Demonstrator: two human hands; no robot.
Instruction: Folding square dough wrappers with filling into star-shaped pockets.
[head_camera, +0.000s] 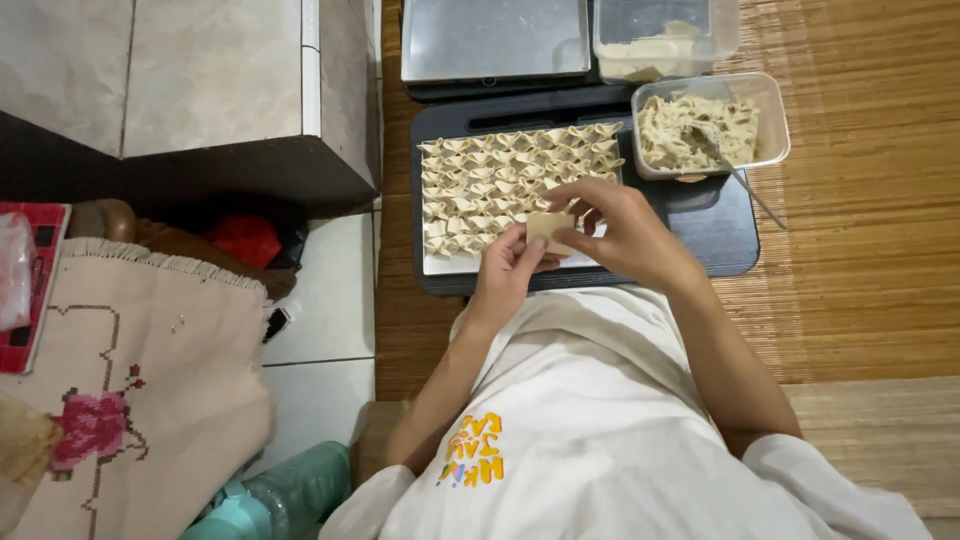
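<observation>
Both hands, left (505, 275) and right (615, 230), pinch one pale wrapper (549, 228) between closed fingertips, just above the near edge of a tray (440, 262) of folded dumplings (510, 175). Beyond sits a filling tub (765, 100) with a spoon (730, 165).

A: Quick pass, what couldn't be made out?

B: The wrapper (548, 228) at frame centre was half covered by the fingers of the left hand (507, 272) and right hand (620, 232); whether it held filling couldn't be told.

A: The tray?

B: The white tray (452, 264) had its lower right corner hidden behind both hands. The steel tray (490, 40) and clear tub (662, 40) were cut off by the top edge.

A: Lower left?

B: The green bottle (290, 495) ran off the bottom edge. The red item (28, 290) was clipped at the left edge, with its kind unclear.
</observation>
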